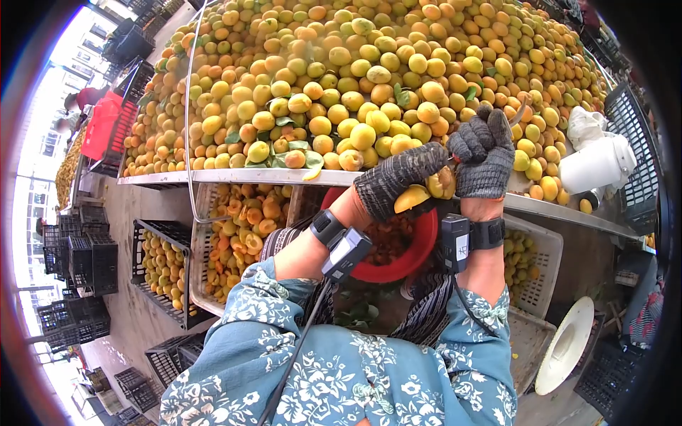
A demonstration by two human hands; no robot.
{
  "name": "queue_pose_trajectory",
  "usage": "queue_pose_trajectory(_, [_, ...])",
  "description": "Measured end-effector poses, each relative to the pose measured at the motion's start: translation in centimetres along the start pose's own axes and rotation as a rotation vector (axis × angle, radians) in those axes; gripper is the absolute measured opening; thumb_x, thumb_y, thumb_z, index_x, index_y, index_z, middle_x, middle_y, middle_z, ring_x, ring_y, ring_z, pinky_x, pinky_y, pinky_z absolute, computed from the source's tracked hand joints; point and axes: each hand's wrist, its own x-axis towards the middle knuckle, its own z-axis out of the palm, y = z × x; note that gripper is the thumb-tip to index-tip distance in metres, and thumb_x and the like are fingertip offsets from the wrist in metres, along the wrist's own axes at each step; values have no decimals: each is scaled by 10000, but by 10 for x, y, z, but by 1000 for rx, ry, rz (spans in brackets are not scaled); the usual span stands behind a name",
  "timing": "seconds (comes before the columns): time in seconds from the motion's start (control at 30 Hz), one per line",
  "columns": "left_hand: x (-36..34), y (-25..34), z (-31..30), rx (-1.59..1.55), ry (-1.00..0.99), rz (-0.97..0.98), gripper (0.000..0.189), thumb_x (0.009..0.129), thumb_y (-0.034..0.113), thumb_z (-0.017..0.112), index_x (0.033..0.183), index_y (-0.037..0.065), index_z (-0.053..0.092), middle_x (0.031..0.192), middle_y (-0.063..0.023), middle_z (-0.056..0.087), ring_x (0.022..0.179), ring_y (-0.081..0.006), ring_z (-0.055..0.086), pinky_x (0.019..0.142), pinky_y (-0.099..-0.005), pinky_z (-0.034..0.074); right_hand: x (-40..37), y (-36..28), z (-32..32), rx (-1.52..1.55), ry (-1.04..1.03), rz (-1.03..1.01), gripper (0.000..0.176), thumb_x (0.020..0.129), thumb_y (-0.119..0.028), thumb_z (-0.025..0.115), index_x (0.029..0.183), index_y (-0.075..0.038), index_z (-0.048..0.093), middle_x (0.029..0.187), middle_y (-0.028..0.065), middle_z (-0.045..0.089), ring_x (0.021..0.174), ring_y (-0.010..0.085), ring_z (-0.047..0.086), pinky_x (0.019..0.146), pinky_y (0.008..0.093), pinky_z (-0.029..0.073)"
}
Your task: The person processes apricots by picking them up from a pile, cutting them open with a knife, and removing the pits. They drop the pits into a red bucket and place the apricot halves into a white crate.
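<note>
My left hand (401, 177), in a dark grey knitted glove, is closed on a split apricot (413, 198) whose yellow cut face shows. Another apricot piece (442, 183) sits between my two hands, close by the fingertips. My right hand (483, 153), gloved the same way, is curled into a fist. From it a thin curved blade (522, 111) sticks out to the upper right; its handle is mostly hidden by the fingers. Both hands are over the near metal edge of a table (249, 175) heaped with whole apricots (362, 135). Below them stands a red basin (430, 238) with brownish bits inside.
Left of the basin, a pale crate (201, 259) holds split apricots, beside a black crate (186, 250) of fruit. At the right are another pale crate (547, 263), a straw hat (566, 346) and a white container (597, 165). A metal rod (189, 106) stands at the table's left.
</note>
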Motion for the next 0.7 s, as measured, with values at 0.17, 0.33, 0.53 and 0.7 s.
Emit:
queue_pose_trajectory(0.17, [-3, -23, 1, 156, 212, 307, 333, 828, 116, 643, 1129, -8, 575, 1039, -79, 629, 974, -175, 589, 913, -288, 438, 7, 1, -6, -58, -50, -37, 175, 918, -262, 578, 817, -120, 560, 525, -78, 275, 422, 69, 263, 432, 245, 266])
queue_pose_trajectory(0.33, [-7, -10, 5, 616, 193, 391, 404, 772, 54, 689, 1152, 16, 557, 1052, -99, 634, 1030, -209, 595, 907, -316, 450, 8, 6, -8, -43, -87, -63, 185, 921, -268, 572, 815, -117, 571, 522, -80, 266, 425, 72, 264, 442, 250, 264])
queue_pose_trajectory(0.53, [1, -17, -11, 174, 119, 440, 192, 875, 148, 629, 1016, 28, 579, 918, -50, 597, 895, -153, 589, 853, -310, 476, 12, -4, -4, -79, -41, -176, 175, 901, -254, 609, 868, -82, 602, 516, -73, 294, 412, 74, 269, 419, 262, 262])
queue_pose_trajectory(0.7, [-8, 7, -3, 363, 360, 432, 113, 896, 140, 593, 969, 60, 563, 888, -13, 564, 847, -120, 558, 798, -265, 486, 2, -3, 21, -713, 136, -192, 104, 812, -139, 708, 860, -52, 679, 588, -30, 547, 400, 33, 414, 350, 174, 242])
